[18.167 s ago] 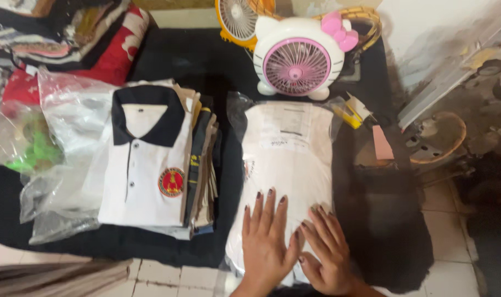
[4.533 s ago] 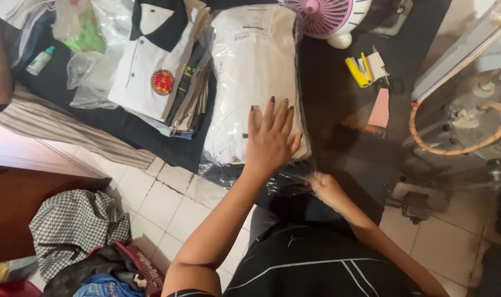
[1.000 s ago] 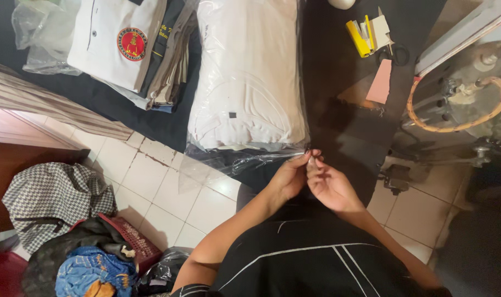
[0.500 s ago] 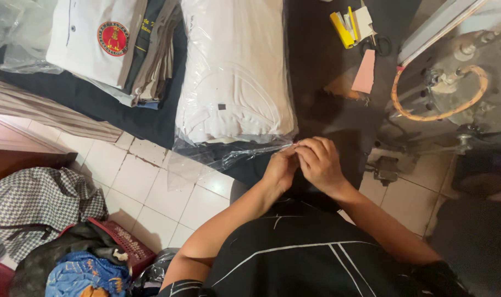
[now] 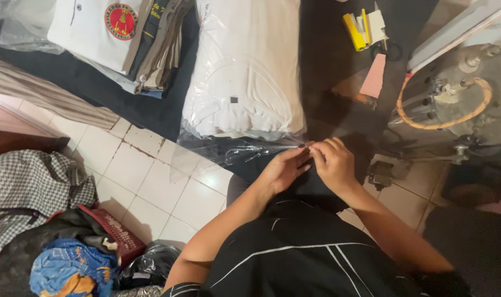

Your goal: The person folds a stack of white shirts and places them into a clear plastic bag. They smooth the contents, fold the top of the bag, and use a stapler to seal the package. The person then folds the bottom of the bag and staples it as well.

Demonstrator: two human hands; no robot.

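Note:
A folded white shirt [image 5: 245, 71] lies inside a clear plastic bag [image 5: 223, 151] on the black table cloth [image 5: 327, 60]. The bag's open end hangs toward me over the table edge. My left hand [image 5: 283, 168] and my right hand [image 5: 333, 162] meet at the bag's near right corner, fingertips pinched together on the plastic edge. What exactly sits between the fingertips is too small to tell.
A stack of folded shirts [image 5: 124, 38] with a round red badge lies at the left. Yellow cutter and paper slips [image 5: 366, 27], scissors [image 5: 391, 50] and a pink card [image 5: 374, 77] lie at the right. Machine with a hose [image 5: 454, 93] stands beside. Clothes pile [image 5: 52, 220] on tiled floor.
My left hand has come off the top of the bagged shirt. Both hands have joined at the bag's near corner, and the view has shifted a little.

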